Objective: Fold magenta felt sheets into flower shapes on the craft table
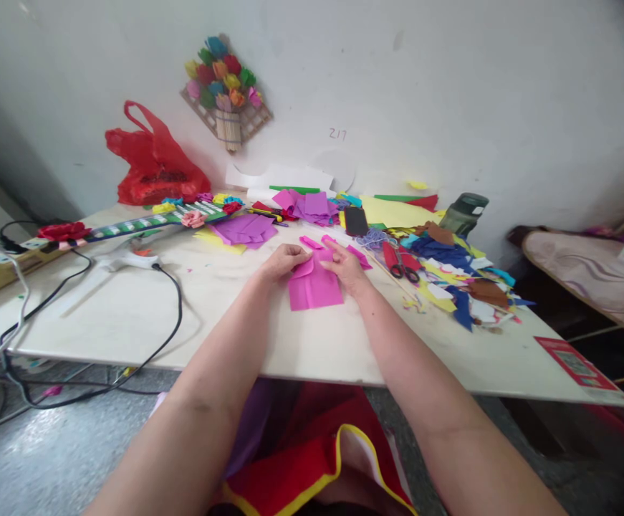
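A magenta paper sheet (316,290) with a crease down its middle is held just above the white table, in front of me. My left hand (284,264) pinches its upper left part, where a flap is folded over. At the upper right, my right hand (345,265) grips the same sheet between thumb and fingers. Small folded magenta pieces (310,243) lie just beyond the hands, and another magenta strip (359,256) is beside my right fingers.
Black-handled scissors (404,272) and a heap of coloured scraps (445,251) lie to the right. A hot glue gun (123,259) with a black cord is at left. Purple sheets (244,229), a phone (355,221), a dark bottle (465,213) and a red bag (153,165) stand farther back.
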Demonstrator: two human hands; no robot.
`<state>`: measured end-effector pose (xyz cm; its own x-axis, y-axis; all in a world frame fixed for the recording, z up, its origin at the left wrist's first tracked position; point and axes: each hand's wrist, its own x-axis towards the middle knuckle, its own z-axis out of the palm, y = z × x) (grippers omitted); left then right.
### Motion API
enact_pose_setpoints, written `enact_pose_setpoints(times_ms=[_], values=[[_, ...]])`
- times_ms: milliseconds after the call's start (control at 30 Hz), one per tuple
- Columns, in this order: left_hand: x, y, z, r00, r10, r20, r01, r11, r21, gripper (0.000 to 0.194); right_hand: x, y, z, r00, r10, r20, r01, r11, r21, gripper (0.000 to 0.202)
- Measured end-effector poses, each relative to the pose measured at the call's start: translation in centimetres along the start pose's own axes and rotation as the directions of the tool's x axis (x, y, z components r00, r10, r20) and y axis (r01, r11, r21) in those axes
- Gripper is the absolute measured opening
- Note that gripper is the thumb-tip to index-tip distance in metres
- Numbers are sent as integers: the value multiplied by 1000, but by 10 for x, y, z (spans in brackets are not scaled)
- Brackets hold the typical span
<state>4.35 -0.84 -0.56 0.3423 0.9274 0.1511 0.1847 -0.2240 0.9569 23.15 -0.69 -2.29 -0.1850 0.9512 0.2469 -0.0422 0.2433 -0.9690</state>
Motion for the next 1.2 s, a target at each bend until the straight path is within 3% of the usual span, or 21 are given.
enact_pose_setpoints(times_ms=[100,333,533,833,1200], values=[[0,2,3,1000,-10,21,10,1000,24,43,1,1,1,999,-38,7,38,999,-28,64],[0,4,7,997,-50,50,49,999,17,45,5,5,2,984,-113,-134,79,967,-241,26],[0,3,5,998,-65,19,63,995,79,44,3,4,4,975,-138,-174,85,955,-282,14],[-4,12,5,1000,-29,1,28,986,165,44,9,5,3,967,-243,-72,199,903,-381,18],[-6,15,5,993,-118,-9,118,981,152,48,7,7,4,992,-125,-31,109,944,-313,14]])
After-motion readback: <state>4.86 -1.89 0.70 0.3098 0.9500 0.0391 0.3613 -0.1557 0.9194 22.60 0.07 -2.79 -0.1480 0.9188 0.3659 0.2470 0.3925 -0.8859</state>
